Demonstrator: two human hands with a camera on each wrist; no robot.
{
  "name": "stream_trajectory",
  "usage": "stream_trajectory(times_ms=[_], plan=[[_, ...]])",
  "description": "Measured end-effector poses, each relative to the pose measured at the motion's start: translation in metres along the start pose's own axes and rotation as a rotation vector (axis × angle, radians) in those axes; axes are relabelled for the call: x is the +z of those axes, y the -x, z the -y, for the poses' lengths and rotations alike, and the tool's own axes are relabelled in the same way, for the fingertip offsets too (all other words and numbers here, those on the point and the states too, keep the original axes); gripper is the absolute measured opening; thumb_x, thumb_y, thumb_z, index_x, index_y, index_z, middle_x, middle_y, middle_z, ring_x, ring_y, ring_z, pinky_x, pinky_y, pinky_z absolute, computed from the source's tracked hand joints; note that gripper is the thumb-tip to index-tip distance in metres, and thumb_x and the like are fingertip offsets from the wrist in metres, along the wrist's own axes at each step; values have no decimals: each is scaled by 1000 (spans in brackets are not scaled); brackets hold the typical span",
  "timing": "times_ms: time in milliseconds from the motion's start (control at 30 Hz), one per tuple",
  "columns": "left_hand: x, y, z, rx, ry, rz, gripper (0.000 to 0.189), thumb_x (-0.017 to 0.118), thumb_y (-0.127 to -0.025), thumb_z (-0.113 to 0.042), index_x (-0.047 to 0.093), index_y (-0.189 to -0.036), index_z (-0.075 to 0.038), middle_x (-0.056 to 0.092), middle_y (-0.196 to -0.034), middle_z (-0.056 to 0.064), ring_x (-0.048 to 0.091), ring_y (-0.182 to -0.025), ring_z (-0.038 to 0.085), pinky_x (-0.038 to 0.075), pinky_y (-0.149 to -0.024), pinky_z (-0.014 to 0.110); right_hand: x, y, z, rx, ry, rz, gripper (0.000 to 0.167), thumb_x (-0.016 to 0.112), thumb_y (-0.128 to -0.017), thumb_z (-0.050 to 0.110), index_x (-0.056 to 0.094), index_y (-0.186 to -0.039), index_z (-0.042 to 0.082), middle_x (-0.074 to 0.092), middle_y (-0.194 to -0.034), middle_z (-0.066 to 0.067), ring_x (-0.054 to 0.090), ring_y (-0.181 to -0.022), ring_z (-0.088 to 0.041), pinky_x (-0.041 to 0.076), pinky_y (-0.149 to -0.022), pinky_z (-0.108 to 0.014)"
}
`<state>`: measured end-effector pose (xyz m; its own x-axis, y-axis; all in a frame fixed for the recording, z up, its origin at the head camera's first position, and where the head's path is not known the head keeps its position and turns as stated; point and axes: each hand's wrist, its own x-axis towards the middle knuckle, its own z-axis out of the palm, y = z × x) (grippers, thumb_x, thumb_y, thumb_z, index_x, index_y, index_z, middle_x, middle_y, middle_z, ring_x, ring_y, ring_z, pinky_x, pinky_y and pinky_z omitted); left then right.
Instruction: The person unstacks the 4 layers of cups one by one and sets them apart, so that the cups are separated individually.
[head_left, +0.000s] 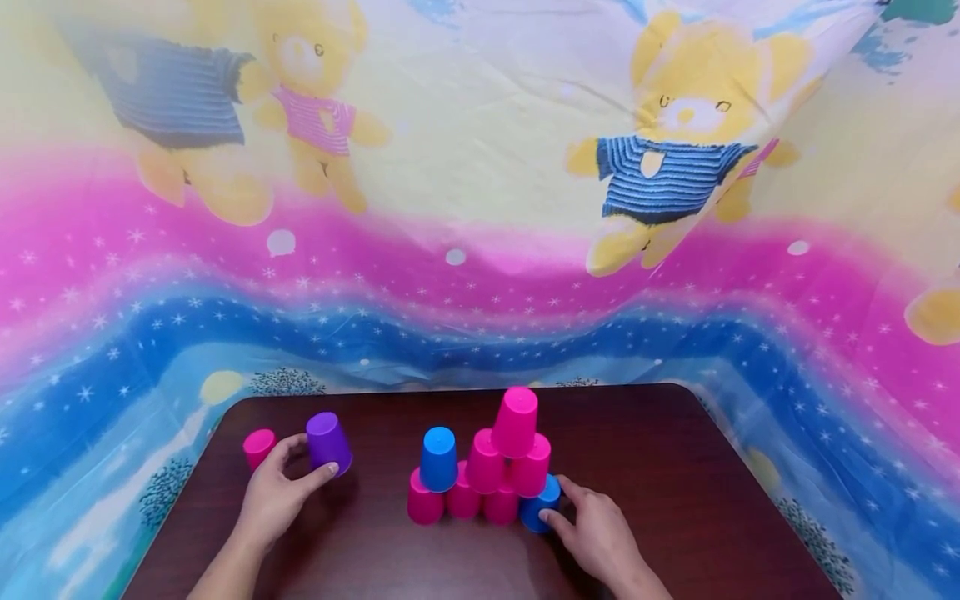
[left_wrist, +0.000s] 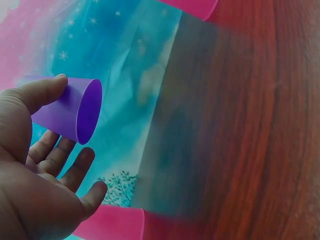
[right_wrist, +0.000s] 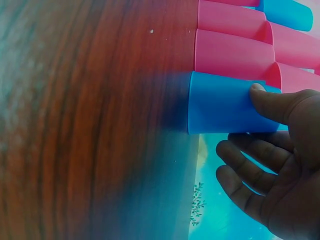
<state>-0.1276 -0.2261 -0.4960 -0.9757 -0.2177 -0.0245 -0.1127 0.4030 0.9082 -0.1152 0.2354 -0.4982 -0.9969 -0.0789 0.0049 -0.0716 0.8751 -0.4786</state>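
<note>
My left hand point(head_left: 273, 492) pinches a purple cup point(head_left: 328, 443) between thumb and fingers. In the left wrist view the purple cup point(left_wrist: 67, 107) shows its open rim and appears raised off the table. Close to that hand stands a pink cup point(head_left: 259, 448), upside down. On the right, my right hand point(head_left: 596, 529) holds a blue cup point(head_left: 542, 504) at the bottom right end of a cup stack, thumb on its near side. Beside it are pink bottom cups point(head_left: 501, 505). Above sit two pink cups point(head_left: 487, 462), a top pink cup point(head_left: 517, 423) and, at left, another blue cup point(head_left: 438, 458).
The dark wooden table point(head_left: 367, 550) carries everything. Behind and around it hangs a printed cloth point(head_left: 480, 208) with bears, meeting the table's back edge. The stack stands near the table's middle, between the hands.
</note>
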Motion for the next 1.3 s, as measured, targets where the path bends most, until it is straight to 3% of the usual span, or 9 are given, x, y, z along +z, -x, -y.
stream_trajectory(times_ms=[200,600,900,1067,1133,1200,1300], plan=[[-2,-4,10,-39,-3,-3,95,85,-85,-47,38,-154,-1,48,-148,27,48,-136,44,44,-106,58,-1,0,1,-17,5,-6,67,81,-90,41,61,-144,7,70,-131,-12,67,-121,-32,55,-98,-56],[-5,-10,28,-79,37,-4,98,84,-87,-45,32,-156,2,41,-155,29,40,-144,46,37,-115,61,0,0,2,-3,-2,-6,68,81,-90,40,60,-145,7,70,-131,-12,66,-122,-33,54,-98,-56],[-8,-14,40,-98,23,-18,97,83,-88,-46,32,-156,1,42,-156,28,43,-144,44,42,-112,52,0,1,0,-13,7,-12,67,81,-89,41,61,-144,7,71,-128,-12,68,-119,-32,55,-97,-57],[-11,-15,42,-107,27,-34,98,82,-88,-47,32,-156,1,40,-156,31,42,-144,45,42,-112,55,0,1,1,-5,3,-14,67,81,-89,41,61,-144,7,71,-129,-12,67,-120,-32,55,-97,-57],[-12,-16,43,-114,21,-48,97,82,-88,-47,33,-156,0,41,-156,30,43,-144,45,46,-109,50,0,0,0,2,1,-15,67,81,-89,40,61,-144,8,71,-129,-11,67,-120,-32,54,-98,-57],[-14,-16,45,-121,9,-61,95,82,-88,-47,34,-156,0,42,-155,30,44,-143,45,51,-102,36,1,0,0,1,2,-14,67,81,-89,40,61,-144,7,71,-129,-11,67,-120,-32,54,-98,-57],[-15,-17,47,-129,-7,-78,94,82,-89,-47,35,-155,-1,43,-155,30,45,-142,45,51,-93,26,2,0,0,2,2,-12,67,82,-89,40,61,-144,8,71,-129,-11,67,-120,-32,54,-98,-57]])
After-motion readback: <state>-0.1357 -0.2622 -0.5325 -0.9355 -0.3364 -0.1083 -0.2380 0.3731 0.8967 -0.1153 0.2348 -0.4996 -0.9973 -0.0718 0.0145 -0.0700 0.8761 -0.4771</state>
